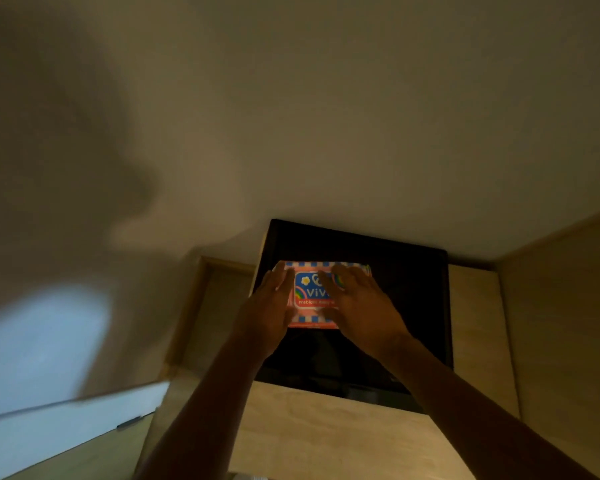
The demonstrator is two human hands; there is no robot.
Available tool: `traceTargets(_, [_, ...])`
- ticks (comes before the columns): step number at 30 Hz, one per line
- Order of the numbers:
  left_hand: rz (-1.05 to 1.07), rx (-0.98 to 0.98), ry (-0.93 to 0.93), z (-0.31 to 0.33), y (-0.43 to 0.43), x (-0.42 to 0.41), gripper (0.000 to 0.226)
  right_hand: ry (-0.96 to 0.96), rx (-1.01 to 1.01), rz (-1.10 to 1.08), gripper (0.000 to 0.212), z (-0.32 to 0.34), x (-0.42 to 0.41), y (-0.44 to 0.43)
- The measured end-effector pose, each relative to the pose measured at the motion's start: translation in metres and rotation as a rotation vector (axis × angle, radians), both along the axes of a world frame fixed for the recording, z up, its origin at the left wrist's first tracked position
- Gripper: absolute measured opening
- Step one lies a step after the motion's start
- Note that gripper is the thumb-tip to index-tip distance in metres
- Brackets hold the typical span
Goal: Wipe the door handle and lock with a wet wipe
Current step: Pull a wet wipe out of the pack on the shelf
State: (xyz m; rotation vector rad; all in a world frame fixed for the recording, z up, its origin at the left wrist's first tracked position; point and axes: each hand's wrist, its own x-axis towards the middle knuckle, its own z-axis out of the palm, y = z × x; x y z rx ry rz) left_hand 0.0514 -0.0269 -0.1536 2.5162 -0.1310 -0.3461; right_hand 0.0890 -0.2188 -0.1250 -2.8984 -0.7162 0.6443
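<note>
A pink and blue checked pack of wet wipes [312, 296] with a blue label lies on a black surface [413, 299]. My left hand [271, 306] rests on the pack's left edge, fingers laid along it. My right hand [357, 299] lies over the pack's right half, with its fingertips at the label's top right corner. Whether either hand grips the pack is not clear. No door handle or lock shows in view.
The black surface sits on a light wooden cabinet top [326, 427], hard against a pale wall [326, 116]. A wooden side panel [561, 323] rises at the right. At lower left is a white drawer front with a small metal handle [129, 423]. The view is dim and blurred.
</note>
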Motion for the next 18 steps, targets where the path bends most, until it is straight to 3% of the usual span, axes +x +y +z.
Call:
traceTargets(6, [0.022, -0.104, -0.004, -0.013, 0.003, 0.001, 0.064, 0.000, -0.093, 0.134, 0.087, -0.002, -0.004, -0.005])
traceTargets(12, [0.048, -0.131, -0.012, -0.017, 0.001, 0.002, 0.067, -0.077, -0.054, 0.119, 0.070, 0.009, 0.014, -0.002])
traceTargets(15, [0.074, -0.169, -0.020, -0.013, -0.003, 0.003, 0.066, -0.207, 0.094, -0.043, 0.030, 0.017, 0.034, 0.006])
traceTargets(18, [0.069, -0.161, -0.054, -0.013, -0.003, 0.005, 0.061, -0.254, 0.345, -0.386, 0.025, 0.014, 0.053, 0.006])
